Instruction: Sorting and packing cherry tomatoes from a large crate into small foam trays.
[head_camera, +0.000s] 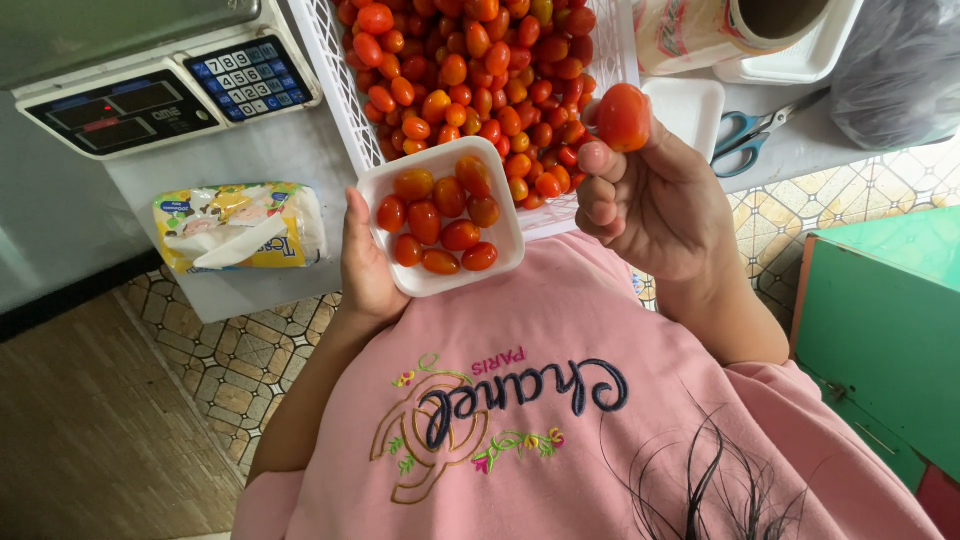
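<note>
Now | left hand (368, 270) fingers cupped under white tray (441, 216) of tomatoes; right hand (655, 200) raised, fingers pinching one tomato (623, 117)

Yellow tissue pack (240, 226) below grey scale's dark screen (122, 108)

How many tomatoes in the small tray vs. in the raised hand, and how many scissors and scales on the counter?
Tomatoes in the small white tray, held by the left hand: 10
Tomato held up by the right hand: 1
Scissors: 1
Digital scale: 1
Total: 13
The tomatoes in the white crate are too heaped to count.
</note>
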